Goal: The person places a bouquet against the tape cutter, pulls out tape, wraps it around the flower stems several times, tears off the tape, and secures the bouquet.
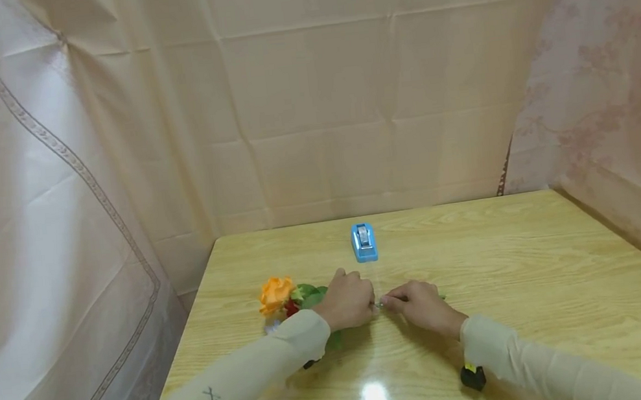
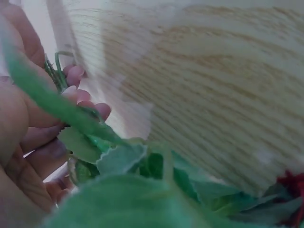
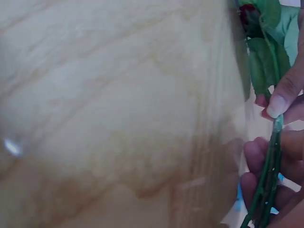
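Observation:
A bunch of flowers lies low over the table, its orange bloom point(image 1: 276, 294) at the left, with a dark red bloom point(image 2: 290, 194) and green leaves point(image 2: 128, 202) beside it. My left hand point(image 1: 347, 301) grips the bunch just below the leaves, the thumb pressing the stems. To its right, my right hand point(image 1: 422, 306) pinches the lower green stems point(image 3: 267, 185) between thumb and fingers. A shiny band that looks like clear tape point(image 3: 278, 123) sits on the stems at the left thumb's tip. The left palm hides part of the bunch.
Beyond the hands, near the back of the wooden table point(image 1: 537, 255), stands a blue tape dispenser point(image 1: 365, 242) with a roll in it. Beige cloth point(image 1: 310, 97) hangs behind the table, with more cloth at both sides.

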Demonstrator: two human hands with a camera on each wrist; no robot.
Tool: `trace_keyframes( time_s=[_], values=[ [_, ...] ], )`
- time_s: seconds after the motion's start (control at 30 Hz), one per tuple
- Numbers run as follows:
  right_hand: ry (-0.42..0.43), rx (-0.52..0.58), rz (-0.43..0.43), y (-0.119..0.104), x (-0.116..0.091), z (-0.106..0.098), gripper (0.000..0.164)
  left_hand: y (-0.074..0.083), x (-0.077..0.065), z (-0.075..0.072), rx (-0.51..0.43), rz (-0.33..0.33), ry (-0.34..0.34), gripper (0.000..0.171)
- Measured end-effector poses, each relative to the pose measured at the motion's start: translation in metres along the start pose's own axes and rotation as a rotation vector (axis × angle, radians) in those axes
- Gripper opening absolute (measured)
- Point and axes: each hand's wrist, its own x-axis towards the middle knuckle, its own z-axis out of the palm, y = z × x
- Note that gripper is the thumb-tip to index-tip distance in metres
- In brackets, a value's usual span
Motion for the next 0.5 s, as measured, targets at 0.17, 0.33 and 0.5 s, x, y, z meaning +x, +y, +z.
trace_keyframes(
  time_s=[0.17, 0.33, 0.5],
  values=[
    [-0.044, -0.032, -0.019, -0.0023, 0.0021, -0.0035, 0.023, 0.0016, -0.0025, 0.0013, 0.017, -0.007, 0.028, 0.014],
    [-0.031, -0.009, 0.015, -0.0009, 0.0030, -0.0033, 0.017, 0.0034, -0.0006, 0.0020, 0.006, -0.005, 0.033, 0.012],
    [-0.020, 0.055, 0.076, 0.0014, 0.0034, -0.0023, 0.013, 0.0014, 0.0033, -0.0001, -0.046, 0.009, -0.022, 0.014]
  ],
)
